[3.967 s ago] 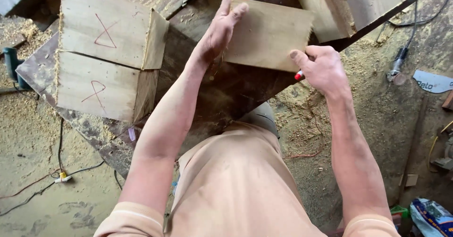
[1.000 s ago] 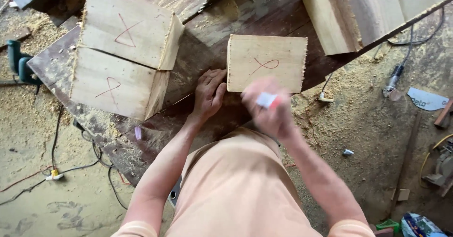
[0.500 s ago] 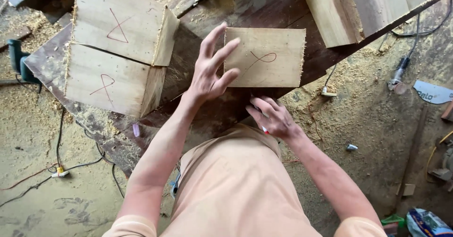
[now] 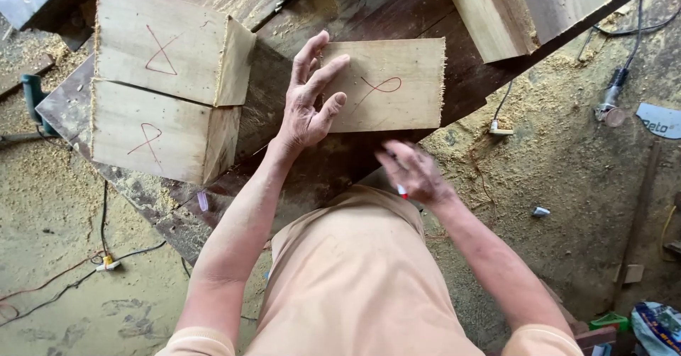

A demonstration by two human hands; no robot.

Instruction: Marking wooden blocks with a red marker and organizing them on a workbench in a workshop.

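A pale wooden block (image 4: 397, 86) with a red looped mark lies on the dark workbench (image 4: 298, 23). My left hand (image 4: 308, 101) hovers over the block's left edge, fingers spread, holding nothing. My right hand (image 4: 411, 171), blurred, is below the block near my waist and holds a red-tipped marker (image 4: 401, 190). Two more pale blocks with red marks stand stacked at the left: the upper one (image 4: 167, 40) and the lower one (image 4: 159, 132).
Long pale planks (image 4: 511, 8) lie across the bench at the top right. Sawdust covers the floor. A power tool with cable (image 4: 613, 101) lies at right, a green tool (image 4: 32, 97) at left, and cords (image 4: 85, 264) trail on the floor.
My right hand drew back from the block toward my waist with the marker. My left hand rose from the bench and spread over the block's left edge.
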